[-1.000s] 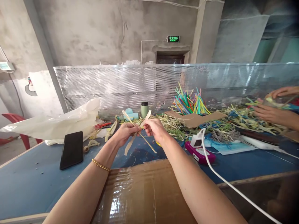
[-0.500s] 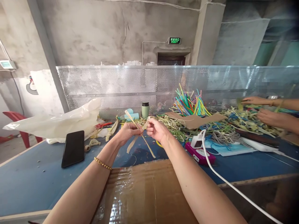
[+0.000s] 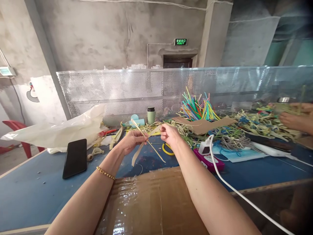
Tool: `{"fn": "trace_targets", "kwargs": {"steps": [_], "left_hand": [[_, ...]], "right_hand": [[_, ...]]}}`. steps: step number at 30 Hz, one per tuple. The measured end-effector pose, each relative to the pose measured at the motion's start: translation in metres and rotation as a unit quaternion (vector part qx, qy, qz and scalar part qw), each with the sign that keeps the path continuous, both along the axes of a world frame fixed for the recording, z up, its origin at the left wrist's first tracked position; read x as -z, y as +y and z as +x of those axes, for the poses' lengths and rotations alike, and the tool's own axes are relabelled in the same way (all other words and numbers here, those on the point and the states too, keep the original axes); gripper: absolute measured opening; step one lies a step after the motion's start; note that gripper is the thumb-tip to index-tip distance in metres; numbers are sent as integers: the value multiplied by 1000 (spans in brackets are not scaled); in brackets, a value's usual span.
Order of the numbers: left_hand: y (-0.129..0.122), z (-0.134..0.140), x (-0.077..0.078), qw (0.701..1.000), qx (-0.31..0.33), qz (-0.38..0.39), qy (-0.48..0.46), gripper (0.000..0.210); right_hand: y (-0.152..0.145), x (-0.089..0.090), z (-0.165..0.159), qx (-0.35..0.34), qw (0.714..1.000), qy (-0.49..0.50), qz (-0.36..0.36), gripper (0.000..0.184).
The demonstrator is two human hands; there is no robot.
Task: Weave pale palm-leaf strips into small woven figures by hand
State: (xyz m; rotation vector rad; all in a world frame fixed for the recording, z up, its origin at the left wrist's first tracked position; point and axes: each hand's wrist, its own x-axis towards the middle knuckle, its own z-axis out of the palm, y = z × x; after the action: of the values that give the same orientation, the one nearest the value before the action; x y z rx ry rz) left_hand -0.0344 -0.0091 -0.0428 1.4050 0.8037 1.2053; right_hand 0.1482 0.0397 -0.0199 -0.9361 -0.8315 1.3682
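White plastic sheet (image 3: pixel 61 132) at far left, with a black phone (image 3: pixel 75 159) lying near it on the blue table (image 3: pixel 31 189).

Next, to the right: left hand (image 3: pixel 132 142), thumb and fingers narrowed to a pinch on a narrow strip (image 3: pixel 156 151) and a broad strip (image 3: pixel 137 156), both pale, close to their crossing. Location of both strips: in mid-air, above the table and beyond the cardboard box (image 3: pixel 151 205). Lay of the narrow strip: slanting from upper left through the pinch to a free tip at lower right. Lay of the broad strip: tail hanging below the left hand, upper part running across to the right. Crossing partly covered by fingers; looped or merely overlapped, impossible to tell.

Step in hand, by judgement: setting the crossing and drawing out the broad strip.

Right hand (image 3: pixel 170 134): fingers curled, tips closed on the upper end of the broad strip. Yellow loop (image 3: pixel 168 149), possibly a tool handle, on the table beside the right wrist.

Requirements for the next move, by judgement: firm left pinch at the crossing; light, controlled right-hand tension, to avoid tearing.

Farther right: bundle of coloured strips (image 3: pixel 197 106), then white charger (image 3: pixel 206 147), then, at the edge, blurred co-worker's hand (image 3: pixel 294 120).
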Motion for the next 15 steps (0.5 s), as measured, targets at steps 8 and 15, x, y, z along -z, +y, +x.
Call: {"fn": "trace_targets", "kwargs": {"steps": [8,15], "left_hand": [[3,-3,1,993,-98,-56,-39,18],[1,0,0,994,-91,27,56,16]], "right_hand": [[0,-2,3,107,992,-30,62,10],[-10,8,-15,-28,900,-268,344,9]]}}
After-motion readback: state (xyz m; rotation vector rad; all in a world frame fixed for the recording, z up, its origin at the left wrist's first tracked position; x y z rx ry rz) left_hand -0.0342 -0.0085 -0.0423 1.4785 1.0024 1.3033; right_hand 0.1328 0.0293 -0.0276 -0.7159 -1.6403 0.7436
